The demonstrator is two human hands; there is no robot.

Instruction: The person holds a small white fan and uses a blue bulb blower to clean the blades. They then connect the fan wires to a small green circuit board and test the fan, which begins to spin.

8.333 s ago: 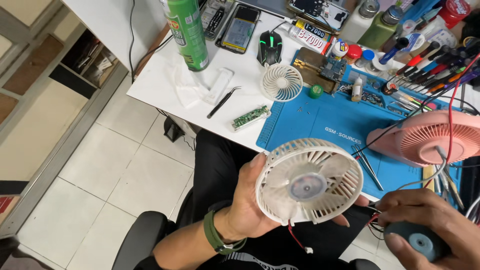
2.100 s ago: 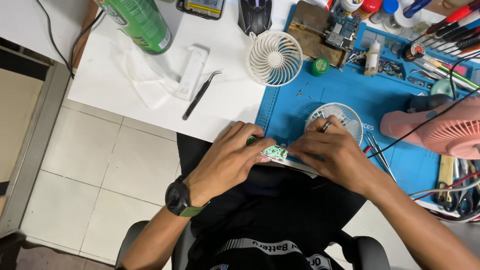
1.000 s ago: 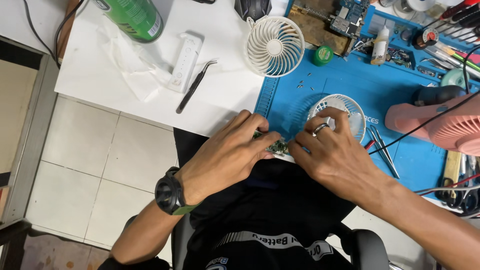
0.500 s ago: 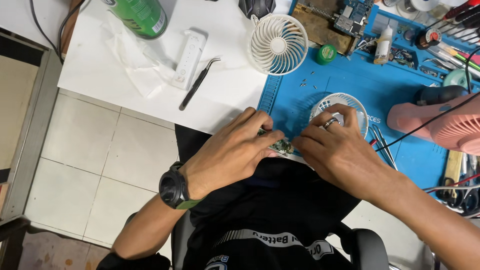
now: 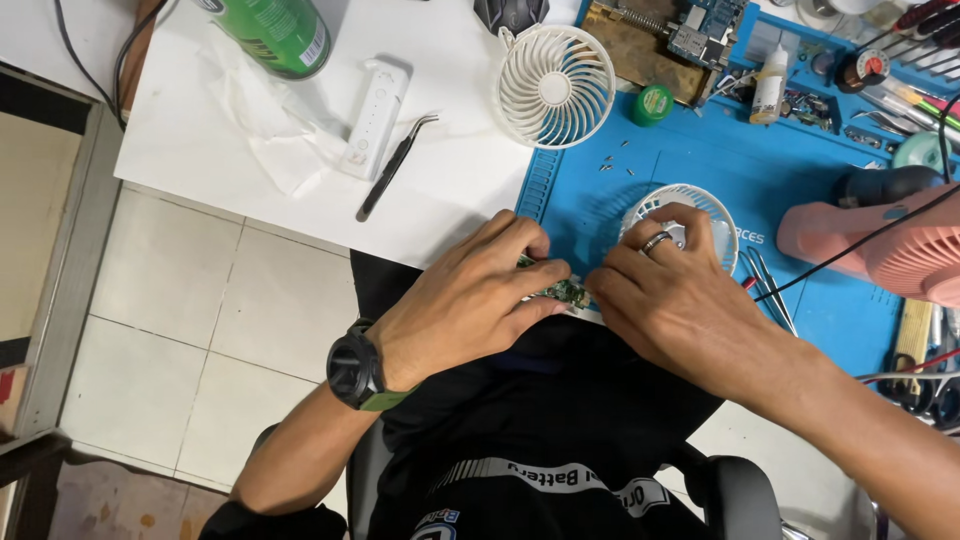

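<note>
Both hands meet at the near edge of the blue work mat (image 5: 690,165). My left hand (image 5: 470,300), with a black watch on its wrist, pinches a small green circuit board (image 5: 563,291). My right hand (image 5: 675,300), wearing a ring, grips the same board from the right side. Just beyond my right fingers lies a white fan housing (image 5: 695,215), partly hidden by them. A white fan grille (image 5: 556,85) lies farther back on the mat's left edge.
On the white table (image 5: 455,190) lie black tweezers (image 5: 395,165), a white oblong device (image 5: 373,117), crumpled tissue and a green can (image 5: 270,30). A pink fan (image 5: 900,250) with a black cable stands at right. Tools, a small bottle and a green round tin crowd the back.
The white fan that my left hand held up has been set on the mat. Both hands have since closed on the green board and barely moved in the last second.
</note>
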